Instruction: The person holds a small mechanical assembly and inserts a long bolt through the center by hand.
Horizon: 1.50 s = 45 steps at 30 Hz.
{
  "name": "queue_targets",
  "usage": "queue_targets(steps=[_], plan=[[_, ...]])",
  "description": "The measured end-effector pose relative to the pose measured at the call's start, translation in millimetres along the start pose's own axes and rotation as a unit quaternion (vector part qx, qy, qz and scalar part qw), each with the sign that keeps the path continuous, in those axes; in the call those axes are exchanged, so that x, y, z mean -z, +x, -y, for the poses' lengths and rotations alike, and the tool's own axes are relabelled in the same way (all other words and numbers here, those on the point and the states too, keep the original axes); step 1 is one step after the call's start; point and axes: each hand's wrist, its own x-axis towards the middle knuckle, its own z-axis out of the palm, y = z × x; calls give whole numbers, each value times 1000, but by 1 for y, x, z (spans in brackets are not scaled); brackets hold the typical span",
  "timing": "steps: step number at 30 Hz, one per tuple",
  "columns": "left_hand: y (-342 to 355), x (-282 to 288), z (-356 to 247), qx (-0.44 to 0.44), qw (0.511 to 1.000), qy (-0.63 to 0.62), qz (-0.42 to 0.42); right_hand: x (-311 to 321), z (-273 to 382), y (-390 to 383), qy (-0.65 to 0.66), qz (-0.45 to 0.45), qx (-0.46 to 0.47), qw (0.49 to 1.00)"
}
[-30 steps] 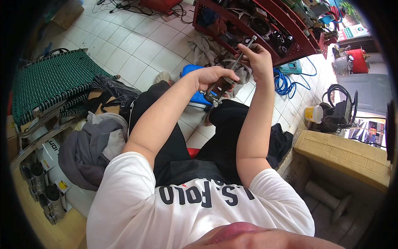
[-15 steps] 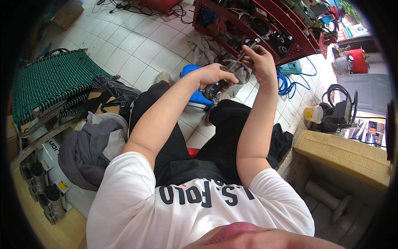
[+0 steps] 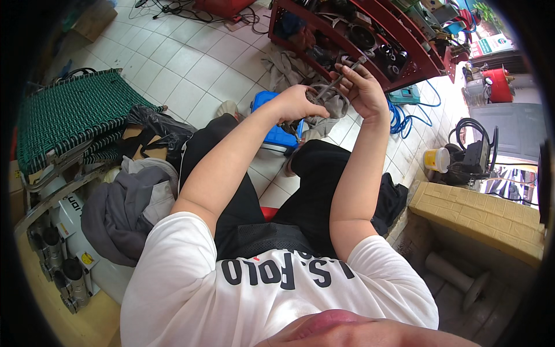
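Note:
I sit with both arms raised over my knees. My left hand (image 3: 296, 103) is closed around one end of a thin grey metal tool (image 3: 338, 78), a long rod-like piece, with a looped grey part by the fingers. My right hand (image 3: 364, 88) pinches the same tool higher up, its far tip pointing toward the red shelf. Below my hands a blue plastic box (image 3: 276, 134) lies on the tiled floor between my legs.
A red metal shelf rack (image 3: 370, 43) full of dark parts stands ahead. A green woven cot (image 3: 63, 115) and a grey heap of clothes (image 3: 124, 205) are at left. Blue hose (image 3: 404, 115), a white tub (image 3: 436, 159) and a yellow brick ledge (image 3: 480, 217) lie right.
Both hands stayed together on the metal tool and shifted it slightly; the tool's tip now points more up and to the right.

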Motion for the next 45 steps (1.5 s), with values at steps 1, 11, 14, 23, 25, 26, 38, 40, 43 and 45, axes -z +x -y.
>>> queue_targets(steps=[1,11,14,23,25,26,38,40,43,45], plan=[[3,0,4,0,1000,1,0,3,-1,1,-5,-5,-5,1000],[10,-1,14,-28,999,-12,-20,-13,3,-4,1,13,55,998],[7,0,9,-18,999,-38,-25,-11,4,-5,3,20,46,999],[6,-2,6,-26,998,-61,2,9,-11,11,-41,-19,23,999],[4,4,10,-29,998,-61,-1,-16,-6,-3,-19,3,42,999],[4,5,9,-14,999,-44,-2,-24,-4,-10,-2,22,63,998],[-8,15,-11,18,986,138,-88,-16,-18,5,-75,-18,63,995],[-12,23,-13,32,985,144,-91,-21,-16,-1,-11,42,85,995],[-32,37,-31,-2,976,205,-73,-27,-15,-7,49,96,71,992],[-40,40,-41,18,972,225,-70,-23,-21,-3,27,86,68,994]])
